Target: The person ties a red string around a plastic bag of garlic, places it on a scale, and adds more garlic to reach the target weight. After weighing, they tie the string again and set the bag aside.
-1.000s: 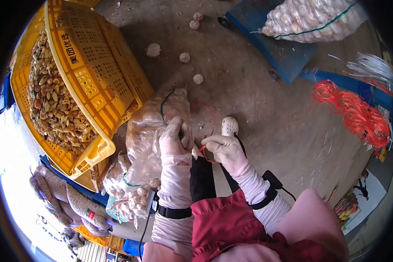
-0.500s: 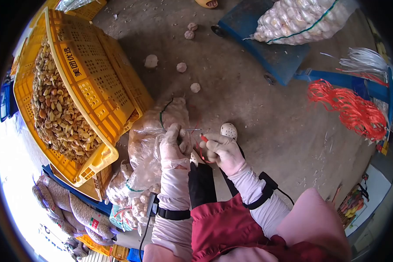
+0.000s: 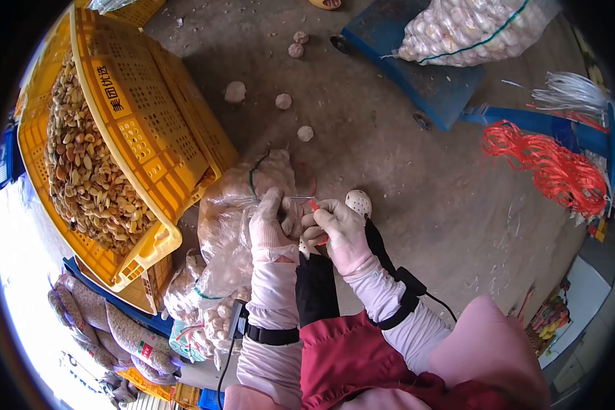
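My gloved left hand [image 3: 270, 222] is closed on the gathered plastic of a clear bag [image 3: 219, 212] just left of my legs. A thin metal rod [image 3: 301, 198] sticks out to the right from above its fingers. My gloved right hand [image 3: 336, 229] pinches a red strip [image 3: 313, 205] close beside the left hand, with another bit of red showing below its fingers. A green-banded bag part [image 3: 277, 171] lies above the left hand. What lies between the two hands is partly hidden by the fingers.
Yellow crates [image 3: 157, 116] with brown pieces [image 3: 92, 171] stand at the left. A blue cart [image 3: 417, 61] bears a bag of garlic [image 3: 468, 31]. Red strips [image 3: 560, 171] hang at the right. Garlic bulbs [image 3: 305, 133] lie on the floor, and more bagged garlic [image 3: 215, 321] sits lower left.
My right hand has moved left, closer to my left hand, bringing the red strip with it. My left hand keeps its hold on the bag with little movement.
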### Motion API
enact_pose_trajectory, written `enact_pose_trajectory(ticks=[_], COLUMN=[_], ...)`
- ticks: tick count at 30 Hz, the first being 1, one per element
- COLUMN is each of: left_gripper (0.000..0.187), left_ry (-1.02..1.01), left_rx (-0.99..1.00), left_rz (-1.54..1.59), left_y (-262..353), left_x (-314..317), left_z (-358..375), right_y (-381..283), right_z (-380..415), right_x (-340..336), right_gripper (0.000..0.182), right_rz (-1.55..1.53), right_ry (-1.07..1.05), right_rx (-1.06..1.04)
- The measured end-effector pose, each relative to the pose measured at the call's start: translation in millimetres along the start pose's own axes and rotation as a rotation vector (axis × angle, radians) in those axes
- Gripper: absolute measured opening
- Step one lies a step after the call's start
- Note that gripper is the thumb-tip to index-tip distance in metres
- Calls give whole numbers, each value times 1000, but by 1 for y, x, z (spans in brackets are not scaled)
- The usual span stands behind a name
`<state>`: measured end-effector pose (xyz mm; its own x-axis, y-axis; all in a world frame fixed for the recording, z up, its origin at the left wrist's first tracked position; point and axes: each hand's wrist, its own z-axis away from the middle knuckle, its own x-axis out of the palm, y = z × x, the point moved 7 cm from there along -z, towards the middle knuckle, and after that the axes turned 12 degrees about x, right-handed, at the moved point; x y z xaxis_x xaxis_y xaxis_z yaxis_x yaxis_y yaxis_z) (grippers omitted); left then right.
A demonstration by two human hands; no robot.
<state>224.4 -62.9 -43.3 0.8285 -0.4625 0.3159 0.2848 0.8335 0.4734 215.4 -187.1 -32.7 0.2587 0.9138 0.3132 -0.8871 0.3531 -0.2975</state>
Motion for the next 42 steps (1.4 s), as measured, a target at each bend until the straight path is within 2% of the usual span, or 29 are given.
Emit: enact_pose_trajectory(ticks=[11, 16, 20, 25, 27, 35, 40, 42], left_gripper=[23, 24, 25, 25, 25, 22, 21, 20], left_ry=[-1, 26, -41, -37, 14, -29, -6, -7], left_rx=[-11, -13, -40, -42, -10, -27, -13, -28], left_rz=[5, -24, 42, 38, -5, 28, -42, 38], left_y=[1, -2, -8, -6, -3, -5, -1, -6], left_x=[0, -4, -9, -4, -5, -5, -5, -9], left_z=[0, -1, -6, 0, -1, -4, -1, -5], right_y=[9, 6, 3, 4, 7, 10, 4, 1], right_z=[1, 0, -4, -2, 5, 3, -3, -4], right_x=[0, -1, 5, 6, 6, 1, 6, 8], right_gripper=[13, 12, 12, 10, 10, 10, 15, 18], right_rz=[-42, -55, -76, -36, -52, -83, -90, -70], right_ry=[16, 55, 2, 61, 58, 56, 10, 26], right_rx=[24, -27, -65, -73, -42, -20, -63, -72])
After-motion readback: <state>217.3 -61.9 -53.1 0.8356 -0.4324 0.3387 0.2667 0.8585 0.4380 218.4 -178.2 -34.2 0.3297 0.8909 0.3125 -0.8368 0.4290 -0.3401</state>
